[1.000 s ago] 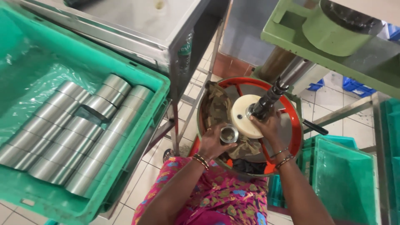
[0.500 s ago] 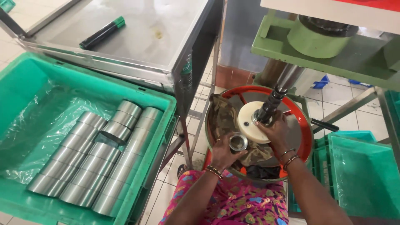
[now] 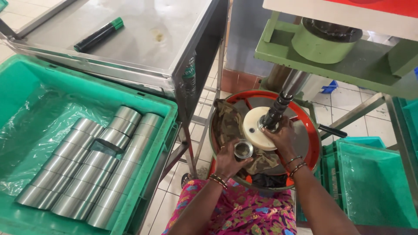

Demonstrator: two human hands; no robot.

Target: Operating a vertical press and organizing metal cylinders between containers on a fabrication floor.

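Two hands busy: left hand (image 3: 227,162) grip holds metal ring (image 3: 244,149); right hand (image 3: 283,135) grips threaded spindle (image 3: 274,114).

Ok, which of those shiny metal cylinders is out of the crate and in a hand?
The short metal ring held in the left hand over the round red-rimmed tray. All the other cylinders lie in rows in the green crate on the left.

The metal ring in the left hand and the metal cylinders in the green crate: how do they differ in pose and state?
The metal ring is single, held by the left hand, with its opening facing up. The metal cylinders are many, lie on their sides in rows in the green crate, and no hand touches them. The ring looks shorter than each cylinder. Both are shiny, silver-coloured and round.
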